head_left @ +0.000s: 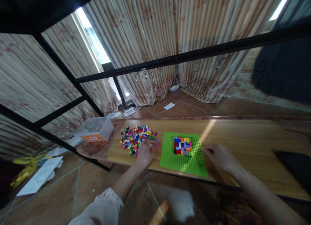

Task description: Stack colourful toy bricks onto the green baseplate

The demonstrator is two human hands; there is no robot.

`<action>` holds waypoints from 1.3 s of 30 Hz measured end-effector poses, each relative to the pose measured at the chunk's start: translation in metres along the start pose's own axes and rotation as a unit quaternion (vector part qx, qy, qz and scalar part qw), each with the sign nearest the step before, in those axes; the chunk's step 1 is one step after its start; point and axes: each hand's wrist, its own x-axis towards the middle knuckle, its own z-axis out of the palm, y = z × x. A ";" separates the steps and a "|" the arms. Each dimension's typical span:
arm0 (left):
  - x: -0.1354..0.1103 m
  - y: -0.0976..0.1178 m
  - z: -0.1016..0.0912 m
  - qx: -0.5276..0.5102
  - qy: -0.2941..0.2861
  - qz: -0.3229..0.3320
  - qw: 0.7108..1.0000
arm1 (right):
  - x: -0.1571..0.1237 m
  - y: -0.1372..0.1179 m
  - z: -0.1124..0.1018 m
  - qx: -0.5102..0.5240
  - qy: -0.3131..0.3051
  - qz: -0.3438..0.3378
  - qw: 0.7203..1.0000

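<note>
My left hand is at the near right side of a loose pile of small coloured toy bricks, fingers bent down and closed among them. Whatever those fingers hold is too small to make out. Right of the pile lies a square green studded baseplate. A compact block of red, blue, yellow, orange, purple and white bricks is built on it, near its middle. Just past the plate's right edge is my right hand, its fingers curled together. I cannot see what, if anything, is in them.
The wooden table is long and narrow. A translucent plastic box with an orange label stands at its left end. A dark flat object lies at the right. A black metal bar crosses beyond the table, before the curtains.
</note>
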 end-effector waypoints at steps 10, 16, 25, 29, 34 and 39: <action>0.009 0.017 0.002 0.118 -0.034 0.002 0.992 | -0.001 0.003 -0.003 -0.016 -0.012 -0.003 1.000; 0.007 0.031 0.000 0.095 -0.043 0.009 0.994 | 0.000 -0.004 -0.006 0.005 -0.016 0.001 1.000; 0.013 0.096 0.023 -0.070 -0.112 0.038 0.991 | 0.000 -0.009 -0.007 0.012 -0.020 0.007 1.000; 0.019 0.114 0.042 -0.097 -0.103 0.057 0.988 | -0.001 -0.012 -0.007 0.007 -0.014 0.001 1.000; 0.021 0.122 0.056 -0.074 -0.078 0.073 0.992 | -0.001 -0.011 -0.008 0.002 -0.020 0.000 1.000; 0.024 0.121 0.062 -0.090 -0.079 0.075 0.990 | -0.001 -0.010 -0.009 0.014 -0.025 -0.001 1.000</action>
